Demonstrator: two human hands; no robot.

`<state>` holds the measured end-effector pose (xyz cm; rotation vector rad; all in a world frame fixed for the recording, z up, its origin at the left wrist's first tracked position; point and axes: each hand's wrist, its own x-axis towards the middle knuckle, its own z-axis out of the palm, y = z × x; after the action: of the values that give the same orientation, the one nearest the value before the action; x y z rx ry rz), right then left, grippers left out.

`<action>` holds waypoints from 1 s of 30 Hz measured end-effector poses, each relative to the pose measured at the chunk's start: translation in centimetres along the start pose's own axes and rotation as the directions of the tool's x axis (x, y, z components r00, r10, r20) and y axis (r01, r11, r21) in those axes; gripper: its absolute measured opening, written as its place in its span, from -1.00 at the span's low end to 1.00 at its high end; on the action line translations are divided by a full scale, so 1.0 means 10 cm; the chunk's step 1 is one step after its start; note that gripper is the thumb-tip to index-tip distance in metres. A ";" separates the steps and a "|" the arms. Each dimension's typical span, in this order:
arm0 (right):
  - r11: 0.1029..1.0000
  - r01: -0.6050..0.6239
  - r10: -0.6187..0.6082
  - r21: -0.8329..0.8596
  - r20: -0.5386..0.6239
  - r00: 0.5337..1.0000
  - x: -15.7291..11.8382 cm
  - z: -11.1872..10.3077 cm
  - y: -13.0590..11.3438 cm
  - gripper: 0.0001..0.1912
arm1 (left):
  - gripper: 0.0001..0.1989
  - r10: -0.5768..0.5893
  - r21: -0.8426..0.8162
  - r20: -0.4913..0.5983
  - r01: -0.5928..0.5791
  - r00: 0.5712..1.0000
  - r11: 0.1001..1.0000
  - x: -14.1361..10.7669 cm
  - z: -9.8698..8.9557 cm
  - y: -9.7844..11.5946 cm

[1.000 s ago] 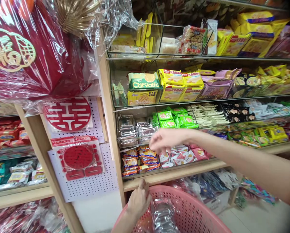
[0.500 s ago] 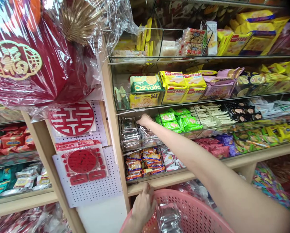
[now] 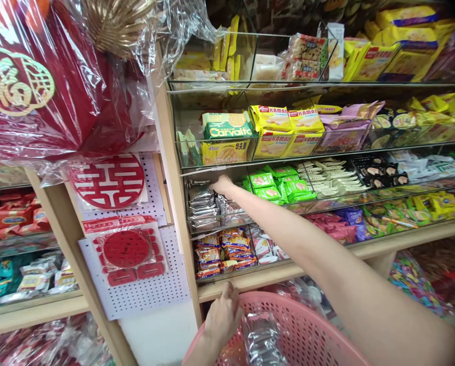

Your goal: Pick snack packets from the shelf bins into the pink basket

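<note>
Right hand (image 3: pixel 222 185): arm stretched far and left, fingers among silver packets (image 3: pixel 203 206) on the shelf (image 3: pixel 203 235); grip cannot be told.
Left hand (image 3: pixel 223 311): curled on the near pink basket (image 3: pixel 303 325).

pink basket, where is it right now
In the head view, the pink basket is at the bottom, just right of centre, below the wooden ledge, with the left hand at its left rim.

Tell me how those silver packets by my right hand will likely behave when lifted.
The silver packets look small and flat, so each is probably light. Their glossy surfaces suggest they may be slippery. Stacked as they are, pulling one could make others slide.
</note>
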<state>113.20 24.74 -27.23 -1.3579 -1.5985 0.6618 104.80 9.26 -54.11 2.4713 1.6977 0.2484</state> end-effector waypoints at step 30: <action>0.697 -0.647 0.472 0.308 0.483 0.738 -2.88 -0.67 2.03 -0.66 | -0.55 -0.012 0.055 -0.014 0.013 1.000 0.998 0.03 0.10 0.00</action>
<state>128.15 1.29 -49.82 -1.4101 -1.1355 1.6639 105.11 9.52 -55.10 2.5024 1.7478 0.2211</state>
